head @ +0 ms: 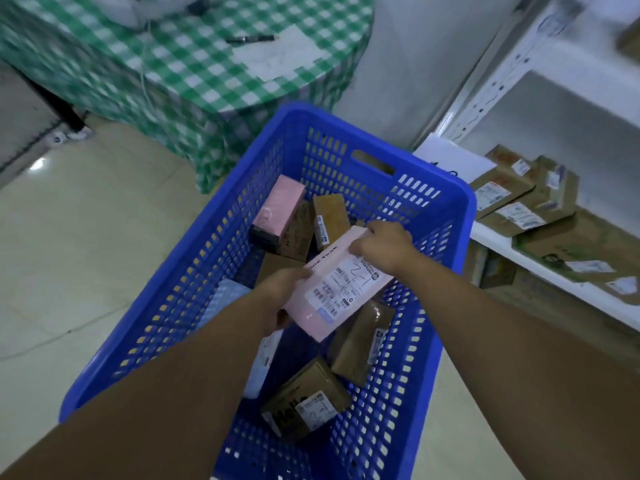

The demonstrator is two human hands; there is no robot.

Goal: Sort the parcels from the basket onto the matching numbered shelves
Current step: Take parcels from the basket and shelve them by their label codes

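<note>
At far left lies a pale tiled floor point(69, 265); behind it stands a table draped in a green-and-white checked cloth point(180, 81), bearing a dark pen point(250, 38) beside a white sheet of paper point(277, 53). Centre: a blue perforated plastic basket point(446, 199) rests on the floor, holding several parcels. Within it, toward the far end, a pink box point(277, 213) leans against brown cartons; at the near end sits a brown carton with a white label point(304, 400), and just right of it a taped brown parcel point(360, 341). My left hand point(284, 292) grips the lower-left edge of a pink parcel point(332, 282), fingers wrapped under it; my right hand point(381, 244) closes over its upper-right end. I hold this parcel between both hands, above the basket's interior, tilted, its white shipping label facing up with handwritten marks that appear to read "2-1". Right: a white metal shelving unit point(491, 91) stands just beside the basket. On its lower shelf board lie flat brown parcels with labels point(519, 199), stacked and overlapping, and a white card point(450, 157) leans at the shelf's left corner; its marking is partly hidden.
</note>
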